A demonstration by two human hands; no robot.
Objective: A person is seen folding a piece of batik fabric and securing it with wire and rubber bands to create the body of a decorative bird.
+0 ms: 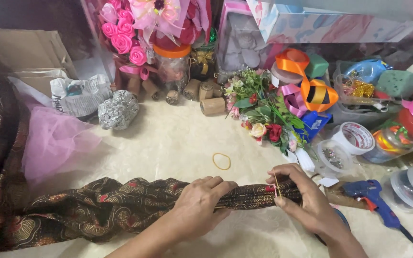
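A dark patterned cloth (120, 205), rolled into a rope, lies across the cream table (178, 138); its far left runs out of view. The left hand (199, 203) is closed around the roll. The right hand (302, 196) pinches a rubber band (277, 186) stretched around the cloth's end, which its fingers partly hide. Another rubber band (221, 161) lies just beyond, and a blue glue gun (376, 198) is near the right hand, its cord cut off.

Two bare hands and forearms, nothing worn

The left hand (198, 204) and the right hand (307, 198) come up from the lower edge of the head view on bare forearms. No sleeve, glove, ring, watch or bracelet shows on either. The fingernails are short and plain, without polish, and both wrists are uncovered as far as the picture reaches.
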